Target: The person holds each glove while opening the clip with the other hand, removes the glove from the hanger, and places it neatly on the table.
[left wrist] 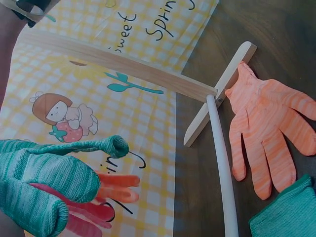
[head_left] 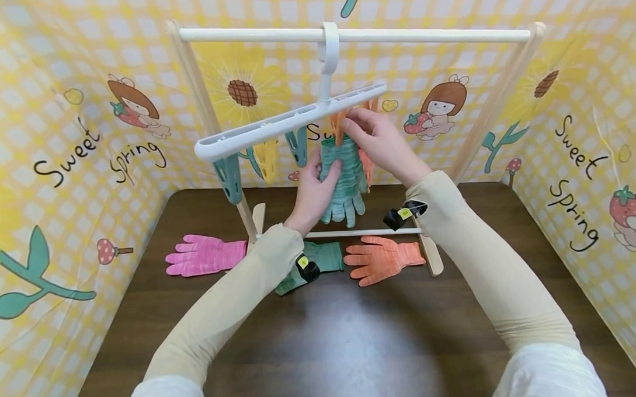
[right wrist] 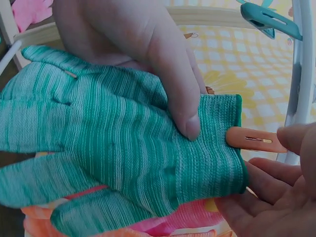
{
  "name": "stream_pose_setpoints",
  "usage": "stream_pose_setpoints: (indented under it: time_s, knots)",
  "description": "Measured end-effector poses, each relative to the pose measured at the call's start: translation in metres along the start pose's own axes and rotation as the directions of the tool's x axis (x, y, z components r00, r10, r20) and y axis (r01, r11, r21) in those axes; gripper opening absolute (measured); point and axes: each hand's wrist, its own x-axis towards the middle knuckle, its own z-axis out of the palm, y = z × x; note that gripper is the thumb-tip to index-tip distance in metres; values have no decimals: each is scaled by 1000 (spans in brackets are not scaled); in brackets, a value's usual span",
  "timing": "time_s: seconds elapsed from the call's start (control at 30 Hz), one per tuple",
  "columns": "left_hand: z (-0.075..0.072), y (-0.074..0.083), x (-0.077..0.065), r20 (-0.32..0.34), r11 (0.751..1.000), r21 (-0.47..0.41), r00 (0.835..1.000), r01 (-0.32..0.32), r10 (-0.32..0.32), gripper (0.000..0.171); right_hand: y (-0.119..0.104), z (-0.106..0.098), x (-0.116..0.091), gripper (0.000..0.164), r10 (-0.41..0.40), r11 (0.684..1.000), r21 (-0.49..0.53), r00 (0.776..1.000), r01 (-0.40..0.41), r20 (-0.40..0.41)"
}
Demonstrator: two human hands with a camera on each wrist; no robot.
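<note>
under the hanger (head_left: 273,125), left hand (head_left: 313,191) is pinching a green glove (right wrist: 118,133), right hand (head_left: 381,139) is pinching the orange clip (right wrist: 237,137) on its cuff (right wrist: 217,158).

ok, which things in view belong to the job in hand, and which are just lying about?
In the job:
striped green glove, held by the left hand
orange clip at its cuff, pinched by the right hand
white hanger on the wooden rack

Lying on the table, seemingly not in use now:
pink glove
orange glove
second green glove
</note>
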Motion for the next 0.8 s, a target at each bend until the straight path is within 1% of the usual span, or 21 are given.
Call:
stream_pose_setpoints:
  time_s: [0.07,0.1,0.17,0.23,0.3,0.37,0.53,0.63,0.8]
  knots:
    - [0,0,-1,-7,1000,8,1000,27,-27,45,0,3,1,40,-14,999,34,1000,14,-5]
    - [0,0,-2,-8,999,9,1000,30,-30,46,-1,4,1,39,-23,999,46,1000,24,-12]
    - [0,0,-3,-5,1000,-3,1000,31,-31,48,-2,6,1,35,-36,997,67,999,38,-25]
    - [0,0,-3,-1,1000,-12,1000,18,-18,47,-2,8,2,34,-40,995,86,999,43,-31]
    - [1,-1,-2,3,1000,-29,1000,3,-3,46,-3,8,2,33,-29,992,121,999,32,-29]
    - [1,-2,-4,0,1000,-29,1000,6,-6,51,-3,10,3,34,-15,985,169,1000,17,-17]
    - [-1,-2,-6,-1,1000,-3,1000,8,-8,55,-2,11,4,33,44,953,300,999,-45,8]
    - [-2,0,-7,0,1000,9,1000,5,-5,51,-1,12,4,31,64,939,338,998,-59,-3]
    - [-2,1,-8,1,1000,3,1000,-13,13,37,1,16,1,30,89,929,366,993,-57,-72]
